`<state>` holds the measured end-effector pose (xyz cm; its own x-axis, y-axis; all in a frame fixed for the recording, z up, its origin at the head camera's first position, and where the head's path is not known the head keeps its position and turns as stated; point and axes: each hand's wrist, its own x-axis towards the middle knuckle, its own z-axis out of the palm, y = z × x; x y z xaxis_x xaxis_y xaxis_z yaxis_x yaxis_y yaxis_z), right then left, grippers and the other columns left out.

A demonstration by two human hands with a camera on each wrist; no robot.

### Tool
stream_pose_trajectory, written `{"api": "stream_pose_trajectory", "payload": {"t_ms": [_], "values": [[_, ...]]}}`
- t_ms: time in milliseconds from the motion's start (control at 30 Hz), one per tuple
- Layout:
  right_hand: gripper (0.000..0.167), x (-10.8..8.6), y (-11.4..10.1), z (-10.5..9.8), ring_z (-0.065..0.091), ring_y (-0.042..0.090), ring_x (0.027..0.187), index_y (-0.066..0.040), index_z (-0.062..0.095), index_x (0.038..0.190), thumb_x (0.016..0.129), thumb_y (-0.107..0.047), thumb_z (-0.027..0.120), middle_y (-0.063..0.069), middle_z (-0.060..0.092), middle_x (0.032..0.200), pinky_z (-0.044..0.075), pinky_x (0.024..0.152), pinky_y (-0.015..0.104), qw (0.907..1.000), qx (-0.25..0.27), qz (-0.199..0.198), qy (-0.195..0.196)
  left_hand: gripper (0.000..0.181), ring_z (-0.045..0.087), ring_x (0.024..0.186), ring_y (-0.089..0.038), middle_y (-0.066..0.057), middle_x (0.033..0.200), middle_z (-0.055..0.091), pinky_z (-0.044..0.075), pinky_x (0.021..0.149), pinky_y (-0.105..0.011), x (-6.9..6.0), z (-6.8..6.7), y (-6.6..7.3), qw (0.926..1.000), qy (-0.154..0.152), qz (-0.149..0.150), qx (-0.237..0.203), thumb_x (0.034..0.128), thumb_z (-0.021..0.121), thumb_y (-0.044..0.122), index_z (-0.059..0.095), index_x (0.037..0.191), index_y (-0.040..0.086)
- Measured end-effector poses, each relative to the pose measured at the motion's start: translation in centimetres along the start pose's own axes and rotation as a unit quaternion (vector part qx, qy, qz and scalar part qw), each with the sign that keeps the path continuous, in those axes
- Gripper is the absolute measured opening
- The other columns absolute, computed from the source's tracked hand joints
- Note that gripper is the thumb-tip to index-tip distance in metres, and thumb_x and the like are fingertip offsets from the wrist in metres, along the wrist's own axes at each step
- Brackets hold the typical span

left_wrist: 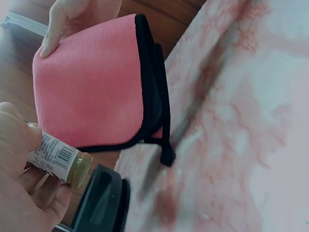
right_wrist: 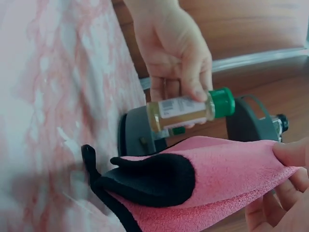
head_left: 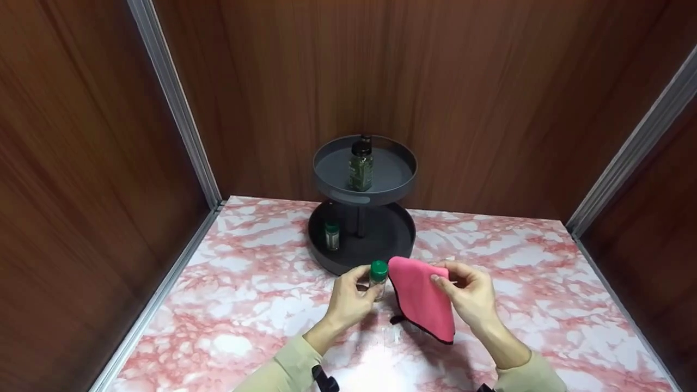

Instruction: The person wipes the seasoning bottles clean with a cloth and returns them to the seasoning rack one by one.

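Observation:
My left hand (head_left: 349, 298) grips a small clear spice jar (right_wrist: 181, 112) with a green cap (head_left: 379, 268) and a white barcode label (left_wrist: 57, 155). The jar holds something yellowish and is raised above the table. Beside it, my right hand (head_left: 472, 291) pinches the upper edge of a folded pink cloth (head_left: 422, 294), thumb in front. Black trim and a small black loop (left_wrist: 167, 155) run along the cloth's lower edge. In the head view the jar stands close to the cloth's left corner; whether they touch I cannot tell.
A two-tier dark round tray stand (head_left: 403, 191) sits at the back of the pink-and-white marbled table (head_left: 228, 305). On its upper tier is a black-capped jar of green herbs (head_left: 361, 170); on the lower tier, a green-capped jar (head_left: 332, 237). Brown wood-look panels (head_left: 468, 98) enclose the table.

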<state>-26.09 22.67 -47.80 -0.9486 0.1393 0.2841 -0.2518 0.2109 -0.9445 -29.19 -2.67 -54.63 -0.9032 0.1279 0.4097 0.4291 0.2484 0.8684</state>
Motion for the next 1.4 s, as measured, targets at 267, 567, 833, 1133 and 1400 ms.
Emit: {"api": "stream_pose_trajectory", "payload": {"t_ms": [267, 567, 833, 1133, 1400], "values": [[0.025, 0.0, 0.8, -0.6, 0.070, 0.004, 0.078, 0.010, 0.080, 0.115, 0.093, 0.003, 0.088, 0.000, 0.083, 0.091, 0.060, 0.068, 0.019, 0.9996, -0.009, 0.024, 0.005, 0.028, 0.077, 0.110, -0.025, -0.015, 0.112, 0.081, 0.066, 0.093, -0.026, -1.0, -0.7, -2.0, 0.9982, -0.031, -0.051, -0.005, 0.0965, 0.077, -0.001, 0.078, 0.124, 0.005], [0.028, 0.1, 0.8, -1.4, 0.075, 0.008, 0.085, 0.009, 0.080, 0.119, 0.094, 0.000, 0.088, -0.009, 0.082, 0.091, 0.063, 0.074, 0.021, 0.9981, 0.001, 0.061, 0.010, 0.030, 0.081, 0.097, -0.026, -0.019, 0.116, 0.080, 0.065, 0.087, -0.027, -2.0, -1.3, -3.7, 0.9949, -0.051, -0.087, -0.007, 0.0988, 0.071, -0.005, 0.074, 0.127, 0.004], [0.028, 0.1, 0.9, -1.8, 0.073, 0.008, 0.083, 0.009, 0.079, 0.119, 0.095, -0.002, 0.088, -0.008, 0.081, 0.090, 0.062, 0.072, 0.021, 0.9977, -0.001, 0.068, 0.004, 0.037, 0.080, 0.114, -0.033, -0.020, 0.126, 0.080, 0.067, 0.099, -0.040, -2.5, -1.4, -4.6, 0.9966, -0.037, -0.066, 0.032, 0.0973, 0.072, -0.005, 0.073, 0.133, 0.003], [0.027, 0.1, 1.0, -1.9, 0.072, 0.008, 0.081, 0.011, 0.079, 0.117, 0.094, 0.000, 0.088, -0.007, 0.080, 0.088, 0.061, 0.072, 0.021, 0.9974, -0.004, 0.072, 0.004, 0.052, 0.067, 0.111, -0.027, -0.009, 0.118, 0.068, 0.055, 0.094, -0.034, -3.1, 0.0, -4.8, 0.9855, 0.041, -0.100, 0.131, 0.0808, 0.093, 0.023, 0.067, 0.124, 0.010], [0.026, 0.2, 1.2, -1.7, 0.072, 0.008, 0.082, 0.011, 0.079, 0.117, 0.094, 0.000, 0.087, -0.008, 0.080, 0.088, 0.062, 0.072, 0.021, 0.9975, 0.000, 0.071, -0.005, 0.039, 0.066, 0.097, -0.018, -0.005, 0.106, 0.069, 0.054, 0.086, -0.028, -2.9, 0.4, -5.0, 0.9848, 0.078, -0.114, 0.106, 0.0860, 0.094, 0.020, 0.064, 0.110, 0.015]]}}
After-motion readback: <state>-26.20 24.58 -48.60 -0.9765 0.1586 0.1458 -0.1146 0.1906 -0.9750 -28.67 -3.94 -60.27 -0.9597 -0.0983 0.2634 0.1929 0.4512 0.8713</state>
